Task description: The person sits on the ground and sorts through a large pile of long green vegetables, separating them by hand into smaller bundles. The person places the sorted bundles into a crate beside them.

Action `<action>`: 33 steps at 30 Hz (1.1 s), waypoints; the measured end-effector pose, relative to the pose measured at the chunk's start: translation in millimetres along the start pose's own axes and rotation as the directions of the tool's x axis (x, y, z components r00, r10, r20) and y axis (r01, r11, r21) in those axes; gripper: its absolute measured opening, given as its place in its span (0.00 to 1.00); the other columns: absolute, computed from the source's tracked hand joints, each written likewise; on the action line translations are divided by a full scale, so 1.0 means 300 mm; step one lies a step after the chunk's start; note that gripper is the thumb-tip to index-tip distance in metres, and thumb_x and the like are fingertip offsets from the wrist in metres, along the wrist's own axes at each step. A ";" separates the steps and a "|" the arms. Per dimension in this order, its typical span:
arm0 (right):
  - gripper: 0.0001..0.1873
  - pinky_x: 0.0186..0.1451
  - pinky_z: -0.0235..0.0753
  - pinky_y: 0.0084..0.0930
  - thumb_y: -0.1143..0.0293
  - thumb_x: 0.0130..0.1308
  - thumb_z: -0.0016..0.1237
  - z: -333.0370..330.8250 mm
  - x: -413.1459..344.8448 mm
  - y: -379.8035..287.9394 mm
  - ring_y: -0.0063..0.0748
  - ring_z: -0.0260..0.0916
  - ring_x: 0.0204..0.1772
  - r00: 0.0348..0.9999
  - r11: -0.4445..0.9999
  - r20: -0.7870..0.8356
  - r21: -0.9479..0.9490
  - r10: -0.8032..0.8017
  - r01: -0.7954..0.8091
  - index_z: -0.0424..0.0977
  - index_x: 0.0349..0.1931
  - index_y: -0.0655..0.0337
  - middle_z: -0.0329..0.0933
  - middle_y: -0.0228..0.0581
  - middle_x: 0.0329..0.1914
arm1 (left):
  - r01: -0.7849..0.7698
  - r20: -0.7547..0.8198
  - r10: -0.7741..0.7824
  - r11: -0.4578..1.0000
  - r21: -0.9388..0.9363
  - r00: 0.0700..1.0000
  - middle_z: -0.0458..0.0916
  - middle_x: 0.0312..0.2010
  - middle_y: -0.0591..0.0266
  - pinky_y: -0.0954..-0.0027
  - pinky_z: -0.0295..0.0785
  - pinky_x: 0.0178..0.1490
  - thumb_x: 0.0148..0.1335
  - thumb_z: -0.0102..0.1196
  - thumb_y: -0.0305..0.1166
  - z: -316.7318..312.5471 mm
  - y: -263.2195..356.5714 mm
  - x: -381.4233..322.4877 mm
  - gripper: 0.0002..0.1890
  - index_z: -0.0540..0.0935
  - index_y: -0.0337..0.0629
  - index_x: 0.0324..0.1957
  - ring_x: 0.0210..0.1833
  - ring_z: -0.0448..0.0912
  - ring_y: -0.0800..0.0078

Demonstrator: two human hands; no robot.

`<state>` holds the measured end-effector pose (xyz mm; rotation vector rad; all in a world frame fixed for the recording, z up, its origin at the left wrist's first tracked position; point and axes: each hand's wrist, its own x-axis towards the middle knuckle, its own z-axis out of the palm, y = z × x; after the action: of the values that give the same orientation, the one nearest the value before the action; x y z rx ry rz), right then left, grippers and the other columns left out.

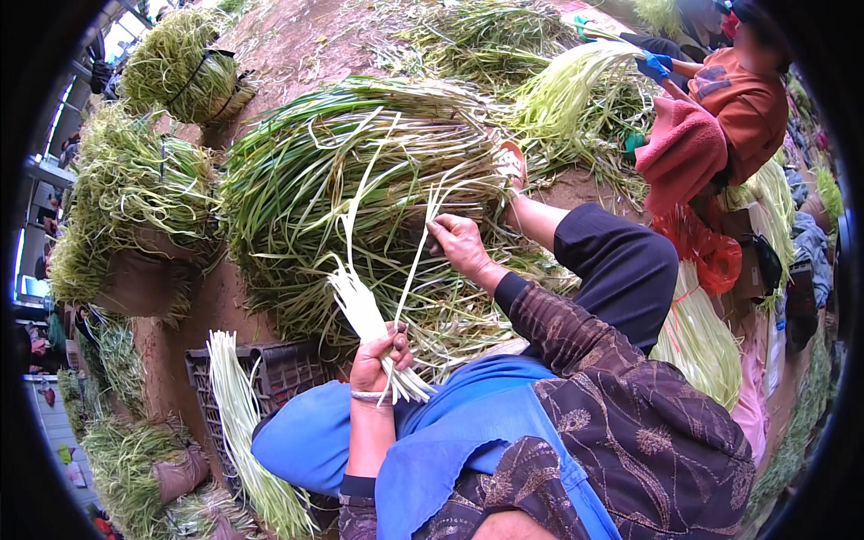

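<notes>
In my left hand [381, 358] is a bunch of pale, peeled vegetable stalks [358, 304], gripped near its lower ends just above my blue apron [459, 418]. A bracelet circles that wrist. My right hand [462, 246] is raised to the right of the bunch, thumb and forefinger pinched on a thin pale strand [413, 277] that runs down towards the left hand. Beyond both hands lies a large heap of long green-leaved stalks [364, 162], their whitish ends pointing right. The strand's lower end is hidden by my left fingers.
Pale stalks [236, 405] lie over a dark plastic crate [270, 371] on the left. Tied bundles [145, 182] stand farther left. My sandalled foot [511, 162] rests by the heap. At upper right a person in orange [742, 108] holds pale stalks [574, 88] with blue gloves [653, 65].
</notes>
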<state>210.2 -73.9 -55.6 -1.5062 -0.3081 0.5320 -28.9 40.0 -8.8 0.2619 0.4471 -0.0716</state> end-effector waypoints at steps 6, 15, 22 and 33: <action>0.16 0.35 0.76 0.39 0.61 0.68 0.44 -0.207 0.171 -0.043 0.48 0.77 0.31 0.921 0.633 -0.250 -0.774 -0.300 -0.004 0.76 0.27 0.62 0.78 0.50 0.28 | -0.390 0.392 0.457 0.889 -0.241 0.799 0.74 0.27 0.63 0.76 0.69 0.25 0.65 0.50 0.28 0.080 0.114 -0.103 0.12 0.72 0.33 0.49 0.20 0.72 0.82; 0.05 0.42 0.74 0.44 0.71 0.55 0.49 -0.111 0.380 -0.007 0.49 0.74 0.40 0.879 0.141 0.196 -0.949 -0.435 0.282 0.75 0.33 0.54 0.73 0.45 0.35 | -0.493 -0.190 0.560 0.814 0.305 0.807 0.75 0.40 0.58 0.62 0.77 0.39 0.58 0.58 0.20 0.023 0.107 -0.010 0.09 0.71 0.45 0.34 0.32 0.81 0.63; 0.06 0.51 0.66 0.38 0.69 0.54 0.49 -0.068 0.361 -0.067 0.42 0.71 0.44 0.794 0.031 0.448 -0.863 -0.411 0.504 0.72 0.33 0.57 0.71 0.42 0.35 | -0.049 -0.326 -0.006 0.986 -0.159 0.945 0.77 0.25 0.70 0.75 0.62 0.25 0.64 0.54 0.31 -0.072 0.029 0.072 0.13 0.77 0.34 0.48 0.18 0.65 0.80; 0.05 0.18 0.54 0.10 0.67 0.70 0.47 -0.237 -0.061 -0.860 0.11 0.55 0.18 0.909 0.834 0.257 0.531 -0.327 0.150 0.70 0.38 0.58 0.65 0.24 0.22 | -0.252 -0.073 0.251 0.968 -0.001 0.965 0.81 0.30 0.62 0.72 0.63 0.22 0.65 0.55 0.31 -0.019 0.071 0.031 0.09 0.80 0.38 0.43 0.16 0.66 0.80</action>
<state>267.3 -139.7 198.1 -0.8448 -0.5749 0.6110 -20.2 62.0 -12.9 0.3101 0.4828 0.1894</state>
